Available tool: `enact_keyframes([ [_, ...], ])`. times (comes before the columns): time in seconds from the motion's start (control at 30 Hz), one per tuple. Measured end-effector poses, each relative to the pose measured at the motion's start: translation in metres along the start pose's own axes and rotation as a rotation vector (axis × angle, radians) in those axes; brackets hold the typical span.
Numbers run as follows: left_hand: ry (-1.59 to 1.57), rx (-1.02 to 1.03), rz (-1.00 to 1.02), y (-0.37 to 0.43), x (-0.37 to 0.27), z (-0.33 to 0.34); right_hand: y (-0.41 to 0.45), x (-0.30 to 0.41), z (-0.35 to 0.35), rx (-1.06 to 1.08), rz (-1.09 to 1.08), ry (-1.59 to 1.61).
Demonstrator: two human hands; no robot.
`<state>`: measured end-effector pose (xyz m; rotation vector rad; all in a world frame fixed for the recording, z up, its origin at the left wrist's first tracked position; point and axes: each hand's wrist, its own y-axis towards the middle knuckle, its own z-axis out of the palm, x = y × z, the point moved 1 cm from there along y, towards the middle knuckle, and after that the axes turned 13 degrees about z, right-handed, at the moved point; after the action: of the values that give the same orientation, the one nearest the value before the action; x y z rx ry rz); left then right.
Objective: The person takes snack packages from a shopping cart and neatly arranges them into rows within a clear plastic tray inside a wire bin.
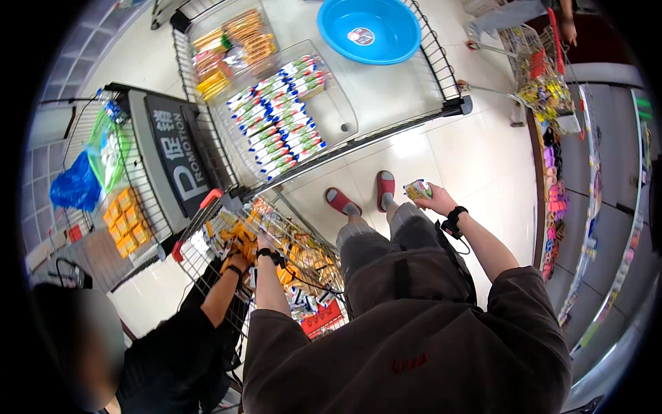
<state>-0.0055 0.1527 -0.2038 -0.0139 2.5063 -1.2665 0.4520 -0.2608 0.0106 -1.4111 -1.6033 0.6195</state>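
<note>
My right hand is held out over the floor, shut on a small white, blue and green snack packet. My left hand is inside a wire shopping cart among packaged goods; its fingers are blurred and partly hidden. Loose orange packets lie in the cart beside it. Ahead, on the display stand, a clear plastic bin holds rows of white, blue and green packets like the one in my right hand. The bin's right part shows bare plastic.
A co-worker's hand reaches into the same cart from the left. A blue basin sits on the wire-railed stand. Orange packs are stacked on a left-hand rack. Another loaded cart and shelves stand right.
</note>
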Motion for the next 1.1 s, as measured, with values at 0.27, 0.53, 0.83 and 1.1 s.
enact_keyframes([
  [0.27,0.225,-0.009,-0.058,-0.009,-0.006,-0.043,-0.03,-0.003,-0.004,-0.064,-0.001,0.008],
  [0.53,0.172,-0.258,0.411,0.001,-0.018,-0.017,-0.044,0.105,-0.019,-0.131,-0.405,0.095],
  [0.83,0.197,-0.279,0.36,-0.119,-0.056,-0.083,-0.025,0.276,-0.064,-0.304,-0.882,-0.069],
  [1.1,0.12,-0.496,0.359,-0.195,-0.04,-0.107,0.065,0.37,-0.049,-0.414,-0.95,-0.587],
])
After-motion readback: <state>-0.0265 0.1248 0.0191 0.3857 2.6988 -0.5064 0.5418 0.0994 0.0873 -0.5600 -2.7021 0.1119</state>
